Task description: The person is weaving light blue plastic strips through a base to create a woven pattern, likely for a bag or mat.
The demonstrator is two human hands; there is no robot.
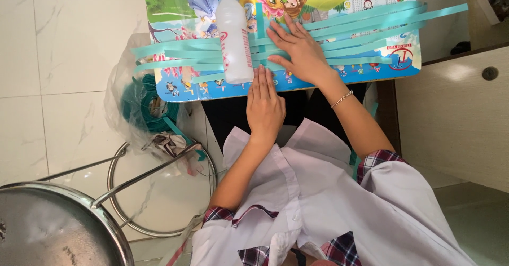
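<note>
While the left hand (265,107) lies flat beside the white bottle (234,35), fingers (262,80) together, gripping nothing, the right hand (299,51) presses spread fingers on teal paper strips (360,25).

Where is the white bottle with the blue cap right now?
In the head view, the white bottle lies on the colourful board, across the teal strips, just left of both hands.
</note>
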